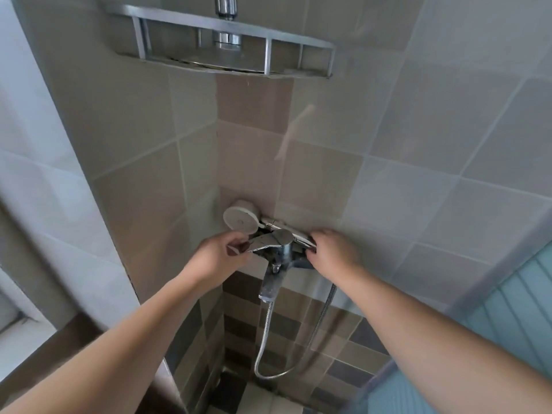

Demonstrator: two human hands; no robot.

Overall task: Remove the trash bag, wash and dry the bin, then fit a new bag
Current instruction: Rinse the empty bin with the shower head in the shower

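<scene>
Head view looks down into a tiled shower corner, with a metal corner shelf (227, 52) high on the wall and the mixer tap (276, 249) lower down; the bin and its bag are not in view, so where they stand cannot be told. This looks like the wash step, at the point of getting water running. The hose (265, 333) loops down from the tap toward the floor, and the hand shower (240, 219) lies across the top of the mixer. The left hand (218, 255) is curled, thumb and fingers pinching the end of the lever handle (268, 239). The right hand (331, 249) is curled over the right end of the mixer body, fingertips on the metal; what it grips there is hidden. Next, probably, lift or swing the lever gently, so the resting hand shower does not spray or slip off.
</scene>
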